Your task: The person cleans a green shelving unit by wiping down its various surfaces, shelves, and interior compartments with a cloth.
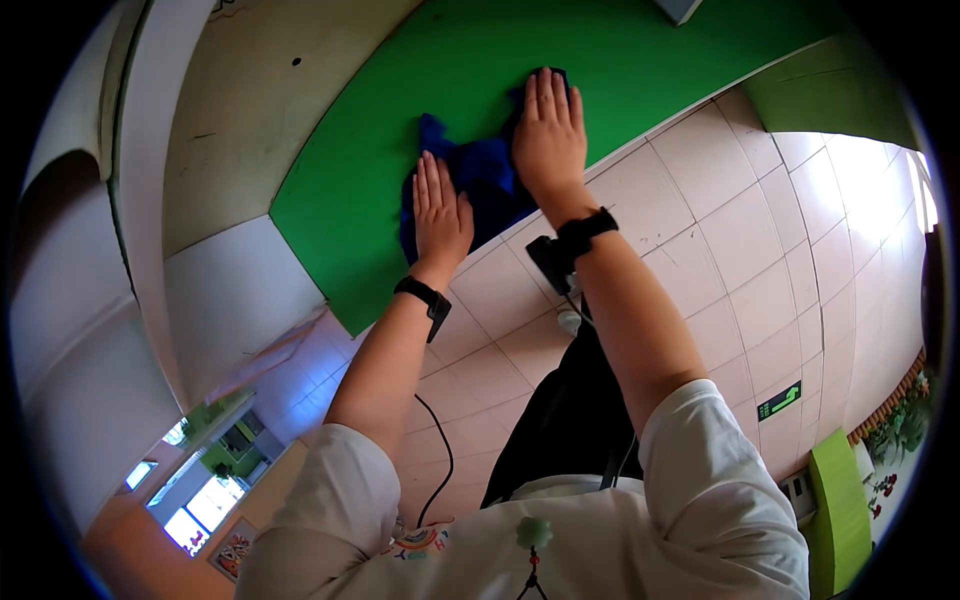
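A dark blue cloth (484, 172) lies bunched on a green tabletop (360, 160), close to the edge nearest my body. My left hand (441, 218) rests flat on the cloth's left part, fingers stretched forward. Farther out and to the right, my right hand (550, 140) is pressed flat as well, with a bit of blue cloth showing around its fingertips. Between the hands the cloth is wrinkled, and one corner sticks up past my left fingertips. Each wrist wears a black band.
Beyond the green surface stands a beige panel (270, 110) with a small dark hole. A white object's corner (680, 8) shows at the top. Pale floor tiles (720, 250) carry a green arrow sign (779, 401). A black cable (447, 450) hangs by my left arm.
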`<state>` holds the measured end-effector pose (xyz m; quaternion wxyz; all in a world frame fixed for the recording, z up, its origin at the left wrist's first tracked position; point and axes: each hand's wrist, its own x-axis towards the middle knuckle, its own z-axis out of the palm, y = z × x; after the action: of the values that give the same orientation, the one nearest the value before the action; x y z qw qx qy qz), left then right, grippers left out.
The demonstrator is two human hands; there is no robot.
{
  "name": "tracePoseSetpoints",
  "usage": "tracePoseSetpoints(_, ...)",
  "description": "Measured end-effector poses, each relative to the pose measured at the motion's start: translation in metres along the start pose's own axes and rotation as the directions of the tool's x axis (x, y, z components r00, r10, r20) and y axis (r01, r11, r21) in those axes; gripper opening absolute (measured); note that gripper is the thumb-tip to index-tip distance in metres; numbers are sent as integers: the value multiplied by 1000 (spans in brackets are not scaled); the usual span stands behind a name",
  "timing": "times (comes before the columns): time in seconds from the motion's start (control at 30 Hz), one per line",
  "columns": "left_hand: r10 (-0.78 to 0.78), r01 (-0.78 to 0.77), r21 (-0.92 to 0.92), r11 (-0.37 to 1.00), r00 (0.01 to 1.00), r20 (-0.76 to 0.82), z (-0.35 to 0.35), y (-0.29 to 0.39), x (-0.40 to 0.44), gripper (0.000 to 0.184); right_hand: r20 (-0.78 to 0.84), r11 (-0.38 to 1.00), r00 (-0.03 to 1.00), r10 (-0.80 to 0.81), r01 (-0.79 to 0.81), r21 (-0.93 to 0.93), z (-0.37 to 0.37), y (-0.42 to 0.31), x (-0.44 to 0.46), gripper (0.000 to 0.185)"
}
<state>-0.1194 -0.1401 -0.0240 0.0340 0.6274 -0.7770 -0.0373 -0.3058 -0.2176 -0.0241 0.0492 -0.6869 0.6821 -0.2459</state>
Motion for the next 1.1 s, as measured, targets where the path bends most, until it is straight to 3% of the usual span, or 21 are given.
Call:
tracePoseSetpoints(0.07,-51,52,-29,998,998,22,-3,-19,-3,57,63,1000,998,14,-14,2,10,-30,-6,53)
tracePoseSetpoints(0.1,-170,170,-21,985,984,-49,7,-43,-11,59,120,983,989,-90,69,173,15,-45,-15,54)
tracePoseSetpoints(0.17,-421,426,75,902,904,-76,12,-102,-38,60,247,927,905,-346,290,238,19,-74,-41,54)
tracePoseSetpoints(0.2,-521,515,158,842,853,-3,-2,-114,-46,61,289,899,856,-428,370,235,22,-85,-56,55)
tracePoseSetpoints(0.33,-377,325,505,800,926,2,-20,-123,-59,53,299,901,864,-405,322,289,12,-94,-73,58)
tracePoseSetpoints(0.37,-348,289,476,831,937,40,-20,-115,-57,50,293,901,870,-396,307,307,11,-93,-73,58)
tracePoseSetpoints(0.47,-230,234,-41,971,969,87,-34,-56,-41,53,301,903,854,-423,373,213,11,-90,-72,58)
tracePoseSetpoints(0.57,-267,254,-262,931,964,-15,-16,-33,-42,54,324,902,843,-430,385,194,9,-81,-70,58)
tracePoseSetpoints(0.67,-317,314,-48,948,943,-100,4,-87,-20,55,333,955,895,-296,284,86,-9,-63,-71,58)
tracePoseSetpoints(0.7,-357,358,-13,934,929,-95,9,-113,-11,55,297,959,925,-235,172,224,-18,-60,-71,58)
tracePoseSetpoints(0.77,-415,418,47,907,907,-69,8,-145,1,57,311,957,935,-171,83,277,-26,-68,-77,58)
tracePoseSetpoints(0.83,-402,403,19,915,915,-20,-7,-126,-16,59,259,942,958,-125,32,335,-25,-77,-77,57)
tracePoseSetpoints(0.9,-410,410,21,912,911,34,-9,-117,-49,60,264,964,959,-101,29,265,-20,-82,-81,59)
tracePoseSetpoints(1.0,-299,289,91,953,944,136,-17,-121,-68,60,261,965,963,-69,-2,261,-19,-86,-84,61)
tracePoseSetpoints(1.1,-212,208,48,977,972,104,-16,-146,-10,60,273,980,960,-67,12,197,-18,-81,-83,62)
